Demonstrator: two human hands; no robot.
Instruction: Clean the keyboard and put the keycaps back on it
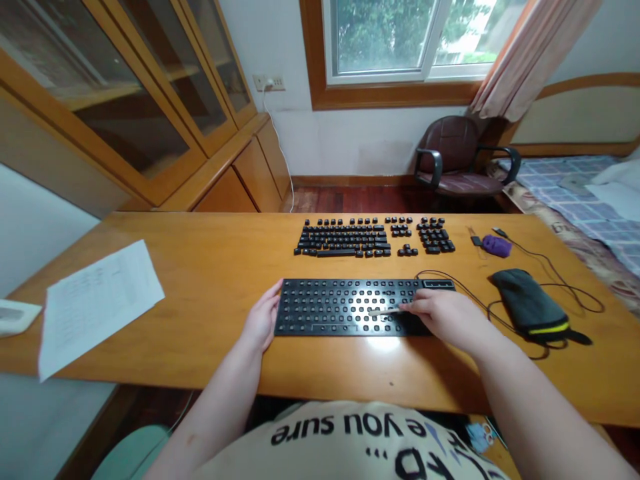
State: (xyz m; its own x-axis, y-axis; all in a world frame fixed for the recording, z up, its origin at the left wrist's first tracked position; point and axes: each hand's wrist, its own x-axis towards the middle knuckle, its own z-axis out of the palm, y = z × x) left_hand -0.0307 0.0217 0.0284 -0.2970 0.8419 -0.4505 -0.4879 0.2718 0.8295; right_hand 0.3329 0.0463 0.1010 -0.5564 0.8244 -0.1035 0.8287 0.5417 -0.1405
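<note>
On glossy brown wooden desk (pixel 210 287): pinching 1 thin pale stick (pixel 387 312) in right hand (pixel 443 313), pointing left from fingertips over black oblong plastic keyboard (pixel 320 317), lengthwise left-right; holding left end with left hand (pixel 263 317).

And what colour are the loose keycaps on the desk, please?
The keycaps are black, best seen in the head view.

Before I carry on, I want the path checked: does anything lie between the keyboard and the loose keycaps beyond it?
Only the black cable, curving past the far edge of the keyboard at its right end, before the right-hand block of keycaps. Nothing else visible stands between them.
</note>
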